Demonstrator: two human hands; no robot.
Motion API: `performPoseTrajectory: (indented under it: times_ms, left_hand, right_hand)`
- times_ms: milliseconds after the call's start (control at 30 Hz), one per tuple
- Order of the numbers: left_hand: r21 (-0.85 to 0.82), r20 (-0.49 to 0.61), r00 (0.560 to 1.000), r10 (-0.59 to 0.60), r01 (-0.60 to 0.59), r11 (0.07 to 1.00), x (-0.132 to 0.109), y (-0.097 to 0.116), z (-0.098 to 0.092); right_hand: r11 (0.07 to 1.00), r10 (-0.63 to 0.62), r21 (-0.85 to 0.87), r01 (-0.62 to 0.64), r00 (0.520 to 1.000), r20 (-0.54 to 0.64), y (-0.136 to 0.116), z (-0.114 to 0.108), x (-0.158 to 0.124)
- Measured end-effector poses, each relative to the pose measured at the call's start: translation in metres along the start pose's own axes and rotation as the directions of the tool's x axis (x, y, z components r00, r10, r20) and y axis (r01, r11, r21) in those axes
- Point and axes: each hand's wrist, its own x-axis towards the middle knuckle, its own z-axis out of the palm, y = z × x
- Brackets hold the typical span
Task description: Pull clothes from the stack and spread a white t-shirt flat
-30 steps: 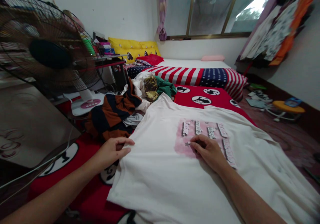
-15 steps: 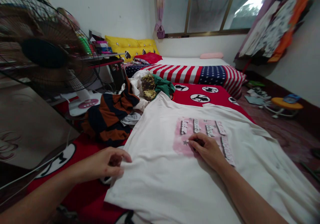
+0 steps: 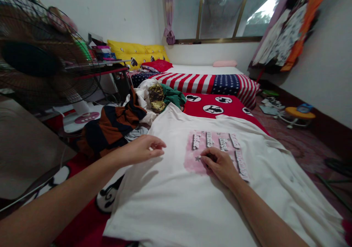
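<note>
A white T-shirt (image 3: 167,199) lies spread out in front of me, with a pink printed patch (image 3: 192,166) of lettering and small stars on it. Over the shirt's left part hovers my left hand (image 3: 147,148), thumb and fingers apart and nothing between them; its shadow falls on the cloth below. My right hand (image 3: 220,164) rests on the print, thumb and forefinger pinched together beside a grey star. A bit of white cloth shows at those fingertips. Its other fingers curl under and are partly hidden.
Crumpled clothes, among them an orange and navy striped garment (image 3: 112,126) and a green one (image 3: 173,96), lie left of the shirt on the red cover (image 3: 233,111). A fan (image 3: 33,60) stands at the left. A yellow-topped stool (image 3: 299,112) is at the right.
My left hand has let go of the shirt's left edge, risen and moved right over the cloth. My right hand keeps its pinch at the same star. The view has shifted slightly.
</note>
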Motion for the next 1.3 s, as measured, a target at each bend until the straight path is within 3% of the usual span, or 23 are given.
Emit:
performPoseTrajectory:
  times_ms: [67,167,233,367,567,700,767,833,900,933,1033,1067,1133,1200,1300]
  left_hand:
    - [-0.040,-0.067,0.986,0.150,-0.153,0.987,0.034,0.024,0.016]
    - [0.089,-0.097,0.927,0.362,-0.354,0.931,0.089,0.049,0.045]
    - [0.207,-0.062,0.927,0.369,-0.350,0.914,0.124,0.056,0.062]
    - [0.339,-0.132,0.971,0.198,-0.143,0.930,0.178,0.044,0.083]
    - [0.382,-0.300,0.947,0.118,0.006,0.924,0.201,0.014,0.096]
    - [0.426,-0.332,0.934,0.132,0.024,0.904,0.201,0.008,0.102]
    - [0.426,-0.342,0.928,0.146,0.015,0.905,0.200,0.009,0.103]
    - [0.416,-0.350,0.924,0.153,0.007,0.909,0.198,0.010,0.103]
    - [0.405,-0.352,0.923,0.153,0.003,0.915,0.197,0.012,0.103]
    - [0.398,-0.353,0.924,0.149,0.004,0.917,0.197,0.012,0.103]
    - [0.377,-0.355,0.925,0.134,0.011,0.926,0.197,0.013,0.103]
    - [0.371,-0.357,0.925,0.130,0.013,0.929,0.197,0.013,0.103]
    - [0.360,-0.358,0.925,0.126,0.012,0.933,0.196,0.014,0.102]
    - [0.352,-0.359,0.925,0.124,0.011,0.936,0.196,0.014,0.102]
    - [0.344,-0.362,0.924,0.122,0.011,0.939,0.196,0.014,0.102]
  right_hand:
    - [1.000,-0.007,0.005,0.007,1.000,-0.012,-0.001,0.000,0.000]
    - [1.000,-0.014,0.013,0.015,1.000,-0.023,-0.001,0.001,0.000]
    - [1.000,-0.015,0.020,0.015,1.000,-0.027,-0.002,0.002,-0.001]
    - [0.999,-0.003,0.046,0.005,0.999,-0.044,-0.003,0.001,-0.002]
    - [0.990,0.050,0.131,-0.044,0.998,-0.045,-0.006,0.001,-0.002]
    - [0.936,0.135,0.331,-0.116,0.990,-0.035,-0.008,0.002,-0.003]
    - [0.878,0.193,0.441,-0.185,0.981,0.027,-0.011,-0.005,-0.005]
    - [0.822,0.253,0.480,-0.306,0.952,0.172,-0.014,-0.020,-0.002]
    - [0.826,0.316,0.385,-0.412,0.904,0.289,-0.016,-0.044,0.010]
    - [0.856,0.342,0.297,-0.423,0.894,0.289,-0.015,-0.058,0.020]
    - [0.949,0.311,-0.071,-0.306,0.948,0.062,-0.001,-0.101,0.067]
    - [0.938,0.257,-0.228,-0.260,0.965,-0.043,0.007,-0.114,0.085]
    - [0.822,0.133,-0.522,-0.228,0.968,-0.213,0.025,-0.135,0.120]
    - [0.730,0.084,-0.632,-0.260,0.952,-0.294,0.043,-0.150,0.149]
    - [0.681,0.117,-0.661,-0.314,0.938,-0.325,0.062,-0.162,0.175]
